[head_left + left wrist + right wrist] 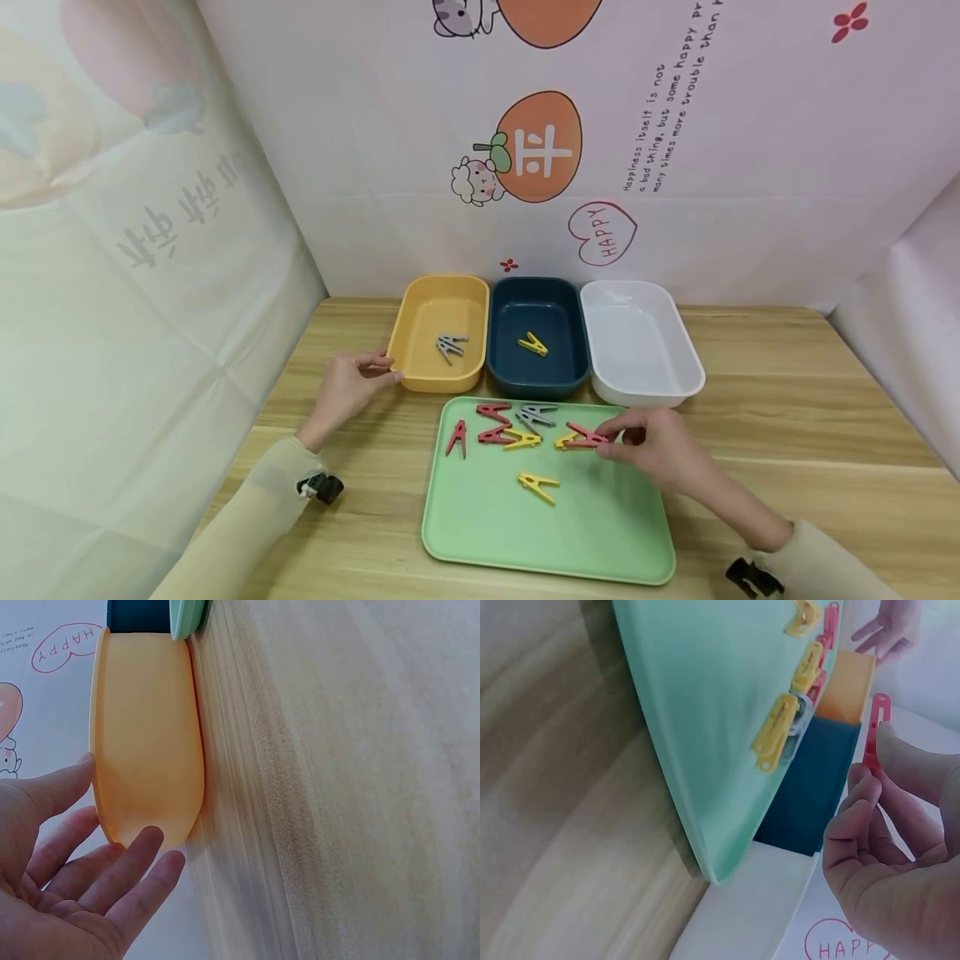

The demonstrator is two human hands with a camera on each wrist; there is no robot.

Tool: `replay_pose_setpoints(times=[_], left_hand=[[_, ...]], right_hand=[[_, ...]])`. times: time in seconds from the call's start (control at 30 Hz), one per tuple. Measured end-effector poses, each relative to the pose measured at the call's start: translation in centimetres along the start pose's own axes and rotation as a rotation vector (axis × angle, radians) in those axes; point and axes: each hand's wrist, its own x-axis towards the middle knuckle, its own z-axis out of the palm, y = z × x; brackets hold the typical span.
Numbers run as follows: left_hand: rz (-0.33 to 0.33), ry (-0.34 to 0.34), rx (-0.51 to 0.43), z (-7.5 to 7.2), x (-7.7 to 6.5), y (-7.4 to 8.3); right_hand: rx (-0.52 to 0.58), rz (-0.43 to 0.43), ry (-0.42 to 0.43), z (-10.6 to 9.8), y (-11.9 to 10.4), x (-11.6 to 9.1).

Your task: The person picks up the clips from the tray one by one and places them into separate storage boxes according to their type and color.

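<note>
My right hand (pixel 660 446) pinches a red clothespin (pixel 878 727) between thumb and fingers, above the right part of the green tray (pixel 555 533). In the head view it overlaps a yellow clothespin (pixel 564 442) beneath. My left hand (pixel 351 385) touches the near left corner of the yellow bin (pixel 423 383), its thumb and fingertips at the rim and the fingers loosely spread. On the tray lie several red clothespins (pixel 457 437), a yellow one (pixel 537 483) nearer the middle, another yellow one (pixel 522 439), and grey clothespins (pixel 534 414) near the far edge.
Grey clothespins (pixel 450 344) lie in the yellow bin. The dark blue bin (pixel 536 385) beside it holds a yellow clothespin (pixel 533 344). A white bin (pixel 648 393) stands at the right of the row. Behind the wooden table (pixel 795 400) hangs a printed cloth (pixel 375 167).
</note>
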Motion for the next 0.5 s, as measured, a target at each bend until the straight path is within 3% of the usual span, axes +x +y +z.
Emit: replay_pose_setpoints(times=[0.5], left_hand=[[0.004, 0.001, 0.000, 0.1, 0.0, -0.2]], right_hand=[[-0.046, -0.019, 0.071, -3.9, -0.2, 1.6]])
